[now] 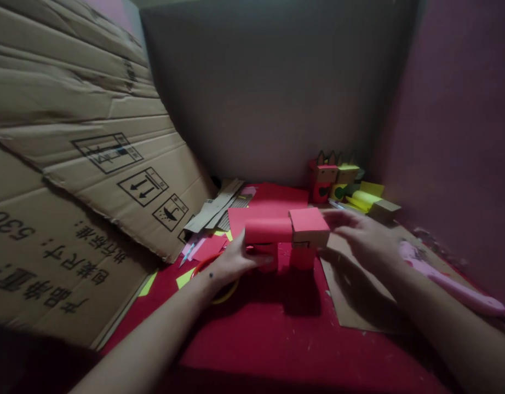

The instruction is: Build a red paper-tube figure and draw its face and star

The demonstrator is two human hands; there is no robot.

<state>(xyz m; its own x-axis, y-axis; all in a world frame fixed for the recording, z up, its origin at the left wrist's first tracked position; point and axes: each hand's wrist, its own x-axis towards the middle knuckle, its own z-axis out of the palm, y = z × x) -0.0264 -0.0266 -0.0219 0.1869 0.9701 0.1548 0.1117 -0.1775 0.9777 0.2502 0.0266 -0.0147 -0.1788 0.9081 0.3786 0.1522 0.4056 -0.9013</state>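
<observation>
A red paper figure [269,230] stands at the middle of the red surface, made of a horizontal roll, upright tubes below it and a box head [309,221] of cardboard with a red top. My left hand [236,261] grips the left end of the roll and the tube under it, thumb and fingers around them. My right hand [365,238] is at the right side of the box head, its fingertips touching or very near the head's edge, fingers apart with nothing seen between them.
Large cardboard sheets [84,137] lean on the left. Red and yellow figures [323,183] stand at the back right, near a yellow roll [365,200]. A pink glue gun [453,282] lies right, beside a flat cardboard piece [351,295]. Tape rings [225,295] sit by my left wrist.
</observation>
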